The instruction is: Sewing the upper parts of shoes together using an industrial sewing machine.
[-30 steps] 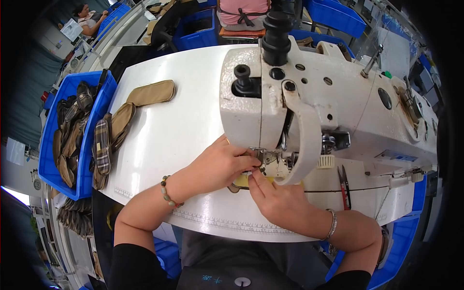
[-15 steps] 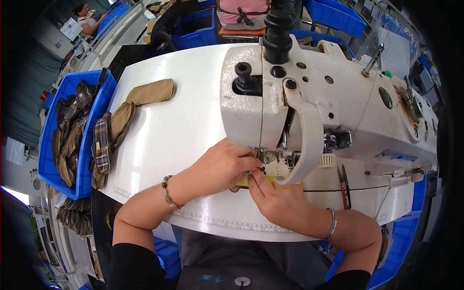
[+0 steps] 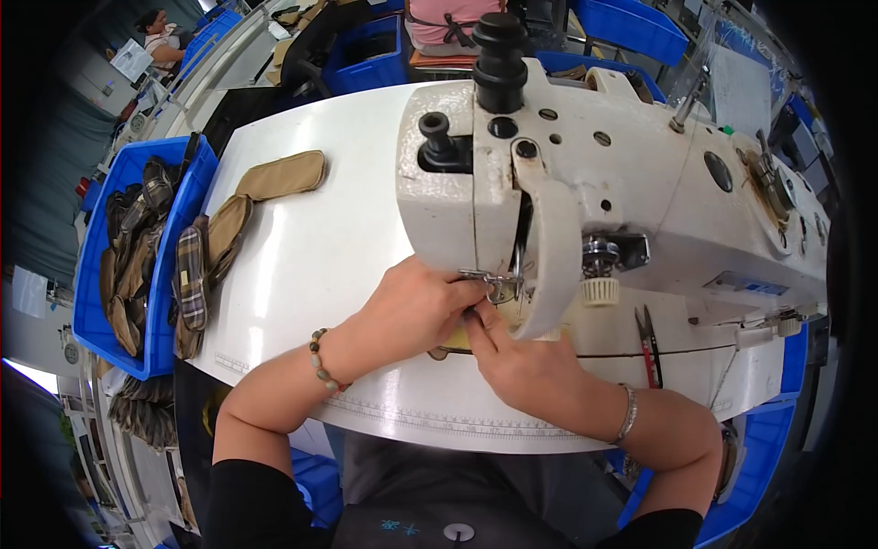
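At the needle area (image 3: pixel 501 289) of a white sewing machine (image 3: pixel 549 165), both my hands meet with their fingertips close together. My left hand (image 3: pixel 419 306) comes in from the left, thumb and forefinger pinched beside the presser foot. Just below and to the right, my right hand (image 3: pixel 529 368) has its fingers bunched, its tips touching or almost touching the left ones. Whatever lies between the fingers is too small or hidden to make out. A curved white guard (image 3: pixel 555 265) on the machine partly covers the spot.
Red-handled thread snips (image 3: pixel 650 348) lie right of my right hand. On the left of the white table (image 3: pixel 338 229) are a tan fabric piece (image 3: pixel 285 175) and a plaid one (image 3: pixel 191 274). A blue bin (image 3: pixel 114 357) beside them holds more pieces. Another person sits beyond the table.
My view has shifted slightly, so the machine sits further left in it. My left fingertips are now higher, close against the presser foot; the right hand stays just beneath.
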### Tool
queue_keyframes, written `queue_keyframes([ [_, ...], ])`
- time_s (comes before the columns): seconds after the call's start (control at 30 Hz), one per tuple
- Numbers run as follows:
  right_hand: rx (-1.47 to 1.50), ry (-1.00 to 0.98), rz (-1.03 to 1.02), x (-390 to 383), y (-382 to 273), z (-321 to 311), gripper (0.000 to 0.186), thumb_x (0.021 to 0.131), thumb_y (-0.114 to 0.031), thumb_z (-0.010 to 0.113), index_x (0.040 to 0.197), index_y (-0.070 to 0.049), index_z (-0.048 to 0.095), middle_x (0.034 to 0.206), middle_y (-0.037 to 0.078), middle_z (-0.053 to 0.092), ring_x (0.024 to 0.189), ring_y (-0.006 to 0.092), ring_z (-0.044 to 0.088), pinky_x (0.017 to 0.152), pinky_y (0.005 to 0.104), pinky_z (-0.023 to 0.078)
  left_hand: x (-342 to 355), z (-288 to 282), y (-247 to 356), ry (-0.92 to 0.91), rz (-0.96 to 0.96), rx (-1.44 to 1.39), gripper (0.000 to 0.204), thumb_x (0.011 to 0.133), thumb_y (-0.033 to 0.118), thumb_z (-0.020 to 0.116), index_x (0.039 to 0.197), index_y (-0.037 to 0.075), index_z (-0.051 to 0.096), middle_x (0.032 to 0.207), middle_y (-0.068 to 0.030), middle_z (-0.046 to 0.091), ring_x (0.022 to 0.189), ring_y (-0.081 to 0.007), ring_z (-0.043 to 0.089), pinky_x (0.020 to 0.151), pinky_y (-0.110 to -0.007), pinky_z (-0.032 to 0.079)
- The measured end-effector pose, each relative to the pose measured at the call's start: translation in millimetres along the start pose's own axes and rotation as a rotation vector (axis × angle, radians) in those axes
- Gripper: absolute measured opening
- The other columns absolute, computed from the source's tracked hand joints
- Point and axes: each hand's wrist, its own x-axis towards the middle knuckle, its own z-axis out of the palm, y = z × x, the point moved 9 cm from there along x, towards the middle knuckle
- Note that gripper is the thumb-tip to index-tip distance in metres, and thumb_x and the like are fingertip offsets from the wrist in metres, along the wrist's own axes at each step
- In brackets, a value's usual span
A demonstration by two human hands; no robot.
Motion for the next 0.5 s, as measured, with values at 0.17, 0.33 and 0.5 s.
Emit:
queue_keyframes([
  [0.17,0.059,-0.006,0.014,-0.2,1.6,2.3,0.038,0.076,-0.012,0.061,0.111,0.002,0.066,0.097,0.016,0.071,0.047,0.0146,0.06,0.04,0.0285,0.045,1.0,-0.6,-2.7,0.032,0.003,0.019,0.021,0.074,0.009,0.069,0.094,0.009,0.076,0.086,-0.0095,0.069,0.076,-0.0305,0.066,0.064,-0.039,0.054],
  [0.33,0.08,-0.048,0.036,-3.3,2.7,10.0,0.039,0.076,-0.012,0.061,0.113,0.003,0.065,0.094,0.015,0.071,0.046,0.0162,0.06,0.041,0.0298,0.046,1.0,-1.0,-3.4,0.008,-0.017,0.041,0.023,0.072,0.01,0.07,0.094,0.009,0.074,0.085,-0.0091,0.068,0.077,-0.0306,0.066,0.064,-0.039,0.054],
  [0.5,0.041,0.056,0.007,-1.2,6.7,1.6,0.038,0.076,-0.013,0.064,0.111,0.0,0.065,0.083,0.011,0.068,0.047,0.018,0.06,0.043,0.0324,0.048,-2.9,-2.9,-18.7,-0.089,-0.104,-0.05,0.022,0.077,0.009,0.07,0.099,0.01,0.072,0.089,-0.0108,0.067,0.083,-0.0319,0.065,0.068,-0.039,0.054],
])
